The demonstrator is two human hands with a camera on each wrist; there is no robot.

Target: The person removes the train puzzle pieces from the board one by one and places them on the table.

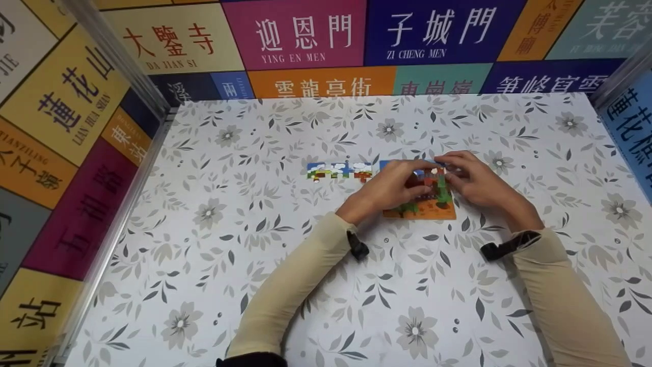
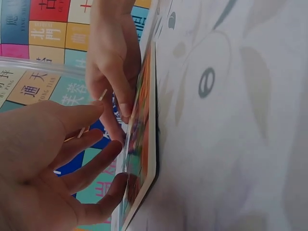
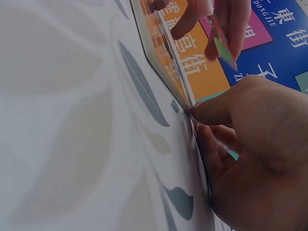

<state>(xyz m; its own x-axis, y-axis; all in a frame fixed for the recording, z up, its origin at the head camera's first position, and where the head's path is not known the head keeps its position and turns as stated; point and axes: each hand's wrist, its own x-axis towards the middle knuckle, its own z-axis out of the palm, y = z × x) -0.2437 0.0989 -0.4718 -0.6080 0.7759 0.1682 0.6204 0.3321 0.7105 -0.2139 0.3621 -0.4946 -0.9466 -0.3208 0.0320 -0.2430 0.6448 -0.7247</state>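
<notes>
A thin puzzle board (image 1: 417, 214) with an orange desert-like picture lies flat on the table beneath both hands. My left hand (image 1: 382, 186) hovers over its left part and pinches a small colourful puzzle piece (image 3: 222, 45) between thumb and fingers; its lower fingertips come down close to the board in the left wrist view. At the board's upper right corner, my right hand (image 1: 481, 183) holds the edge, thumb (image 3: 211, 110) against the side and fingers around the top. The hands cover much of the board's upper part.
A joined strip of puzzle pieces (image 1: 338, 170), blue and white along its top, lies to the left of the board. The table's cover (image 1: 214, 285) has a grey leaf and flower pattern. Upright panels (image 1: 305, 38) with coloured lettered blocks stand behind and at the sides.
</notes>
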